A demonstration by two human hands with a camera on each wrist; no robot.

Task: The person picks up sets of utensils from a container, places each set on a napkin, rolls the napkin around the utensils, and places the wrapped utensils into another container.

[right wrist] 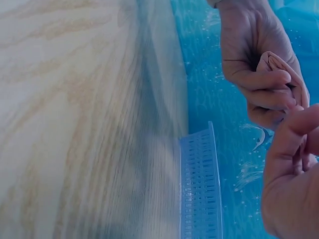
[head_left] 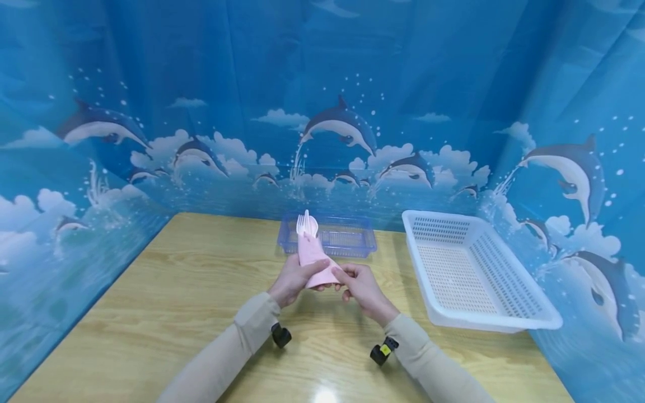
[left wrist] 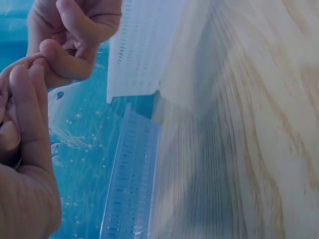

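A pink napkin (head_left: 313,254), folded to a narrow cone, is held up over the table in the head view. The white tines of a fork (head_left: 302,225) and the bowl of a spoon (head_left: 312,226) stick out of its far end. My left hand (head_left: 293,281) grips the napkin from the left, thumb on top. At the napkin's lower right corner, my right hand (head_left: 367,292) pinches the edge between thumb and fingers. In the right wrist view a fold of the napkin (right wrist: 285,67) shows in the left hand's curled fingers.
Behind the hands, a translucent blue basket (head_left: 372,242) stands at the table's back edge. A larger white basket (head_left: 420,268) with slotted walls stands to the right. The wood-grain table (head_left: 166,291) meets a blue dolphin-printed curtain (head_left: 242,101) at the back and sides.
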